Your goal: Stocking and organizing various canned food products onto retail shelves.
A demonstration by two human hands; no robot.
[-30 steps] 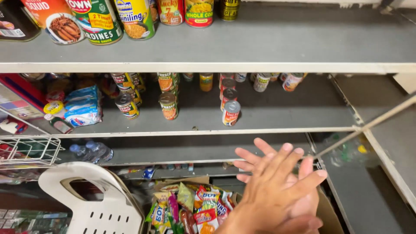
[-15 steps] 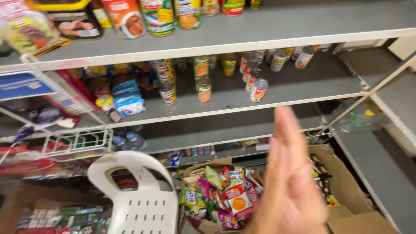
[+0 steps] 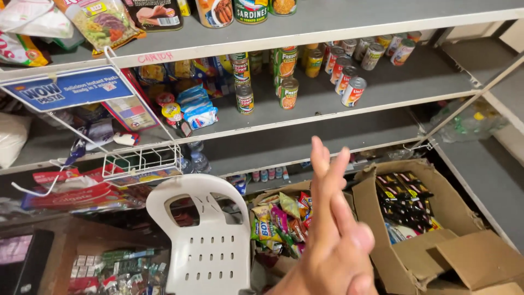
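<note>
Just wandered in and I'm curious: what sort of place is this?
Most likely a small grocery shop or its stockroom: grey shelves lined with tinned food, and open cardboard boxes of packaged snacks on the floor.

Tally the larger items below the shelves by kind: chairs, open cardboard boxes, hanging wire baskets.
white plastic chair: 1
open cardboard boxes: 2
white wire basket: 1
Total: 4

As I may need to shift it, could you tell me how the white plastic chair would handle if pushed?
The white plastic chair looks thin and perforated, so it is probably light and slides easily. Pushed at its tall back, it might tip.
</note>
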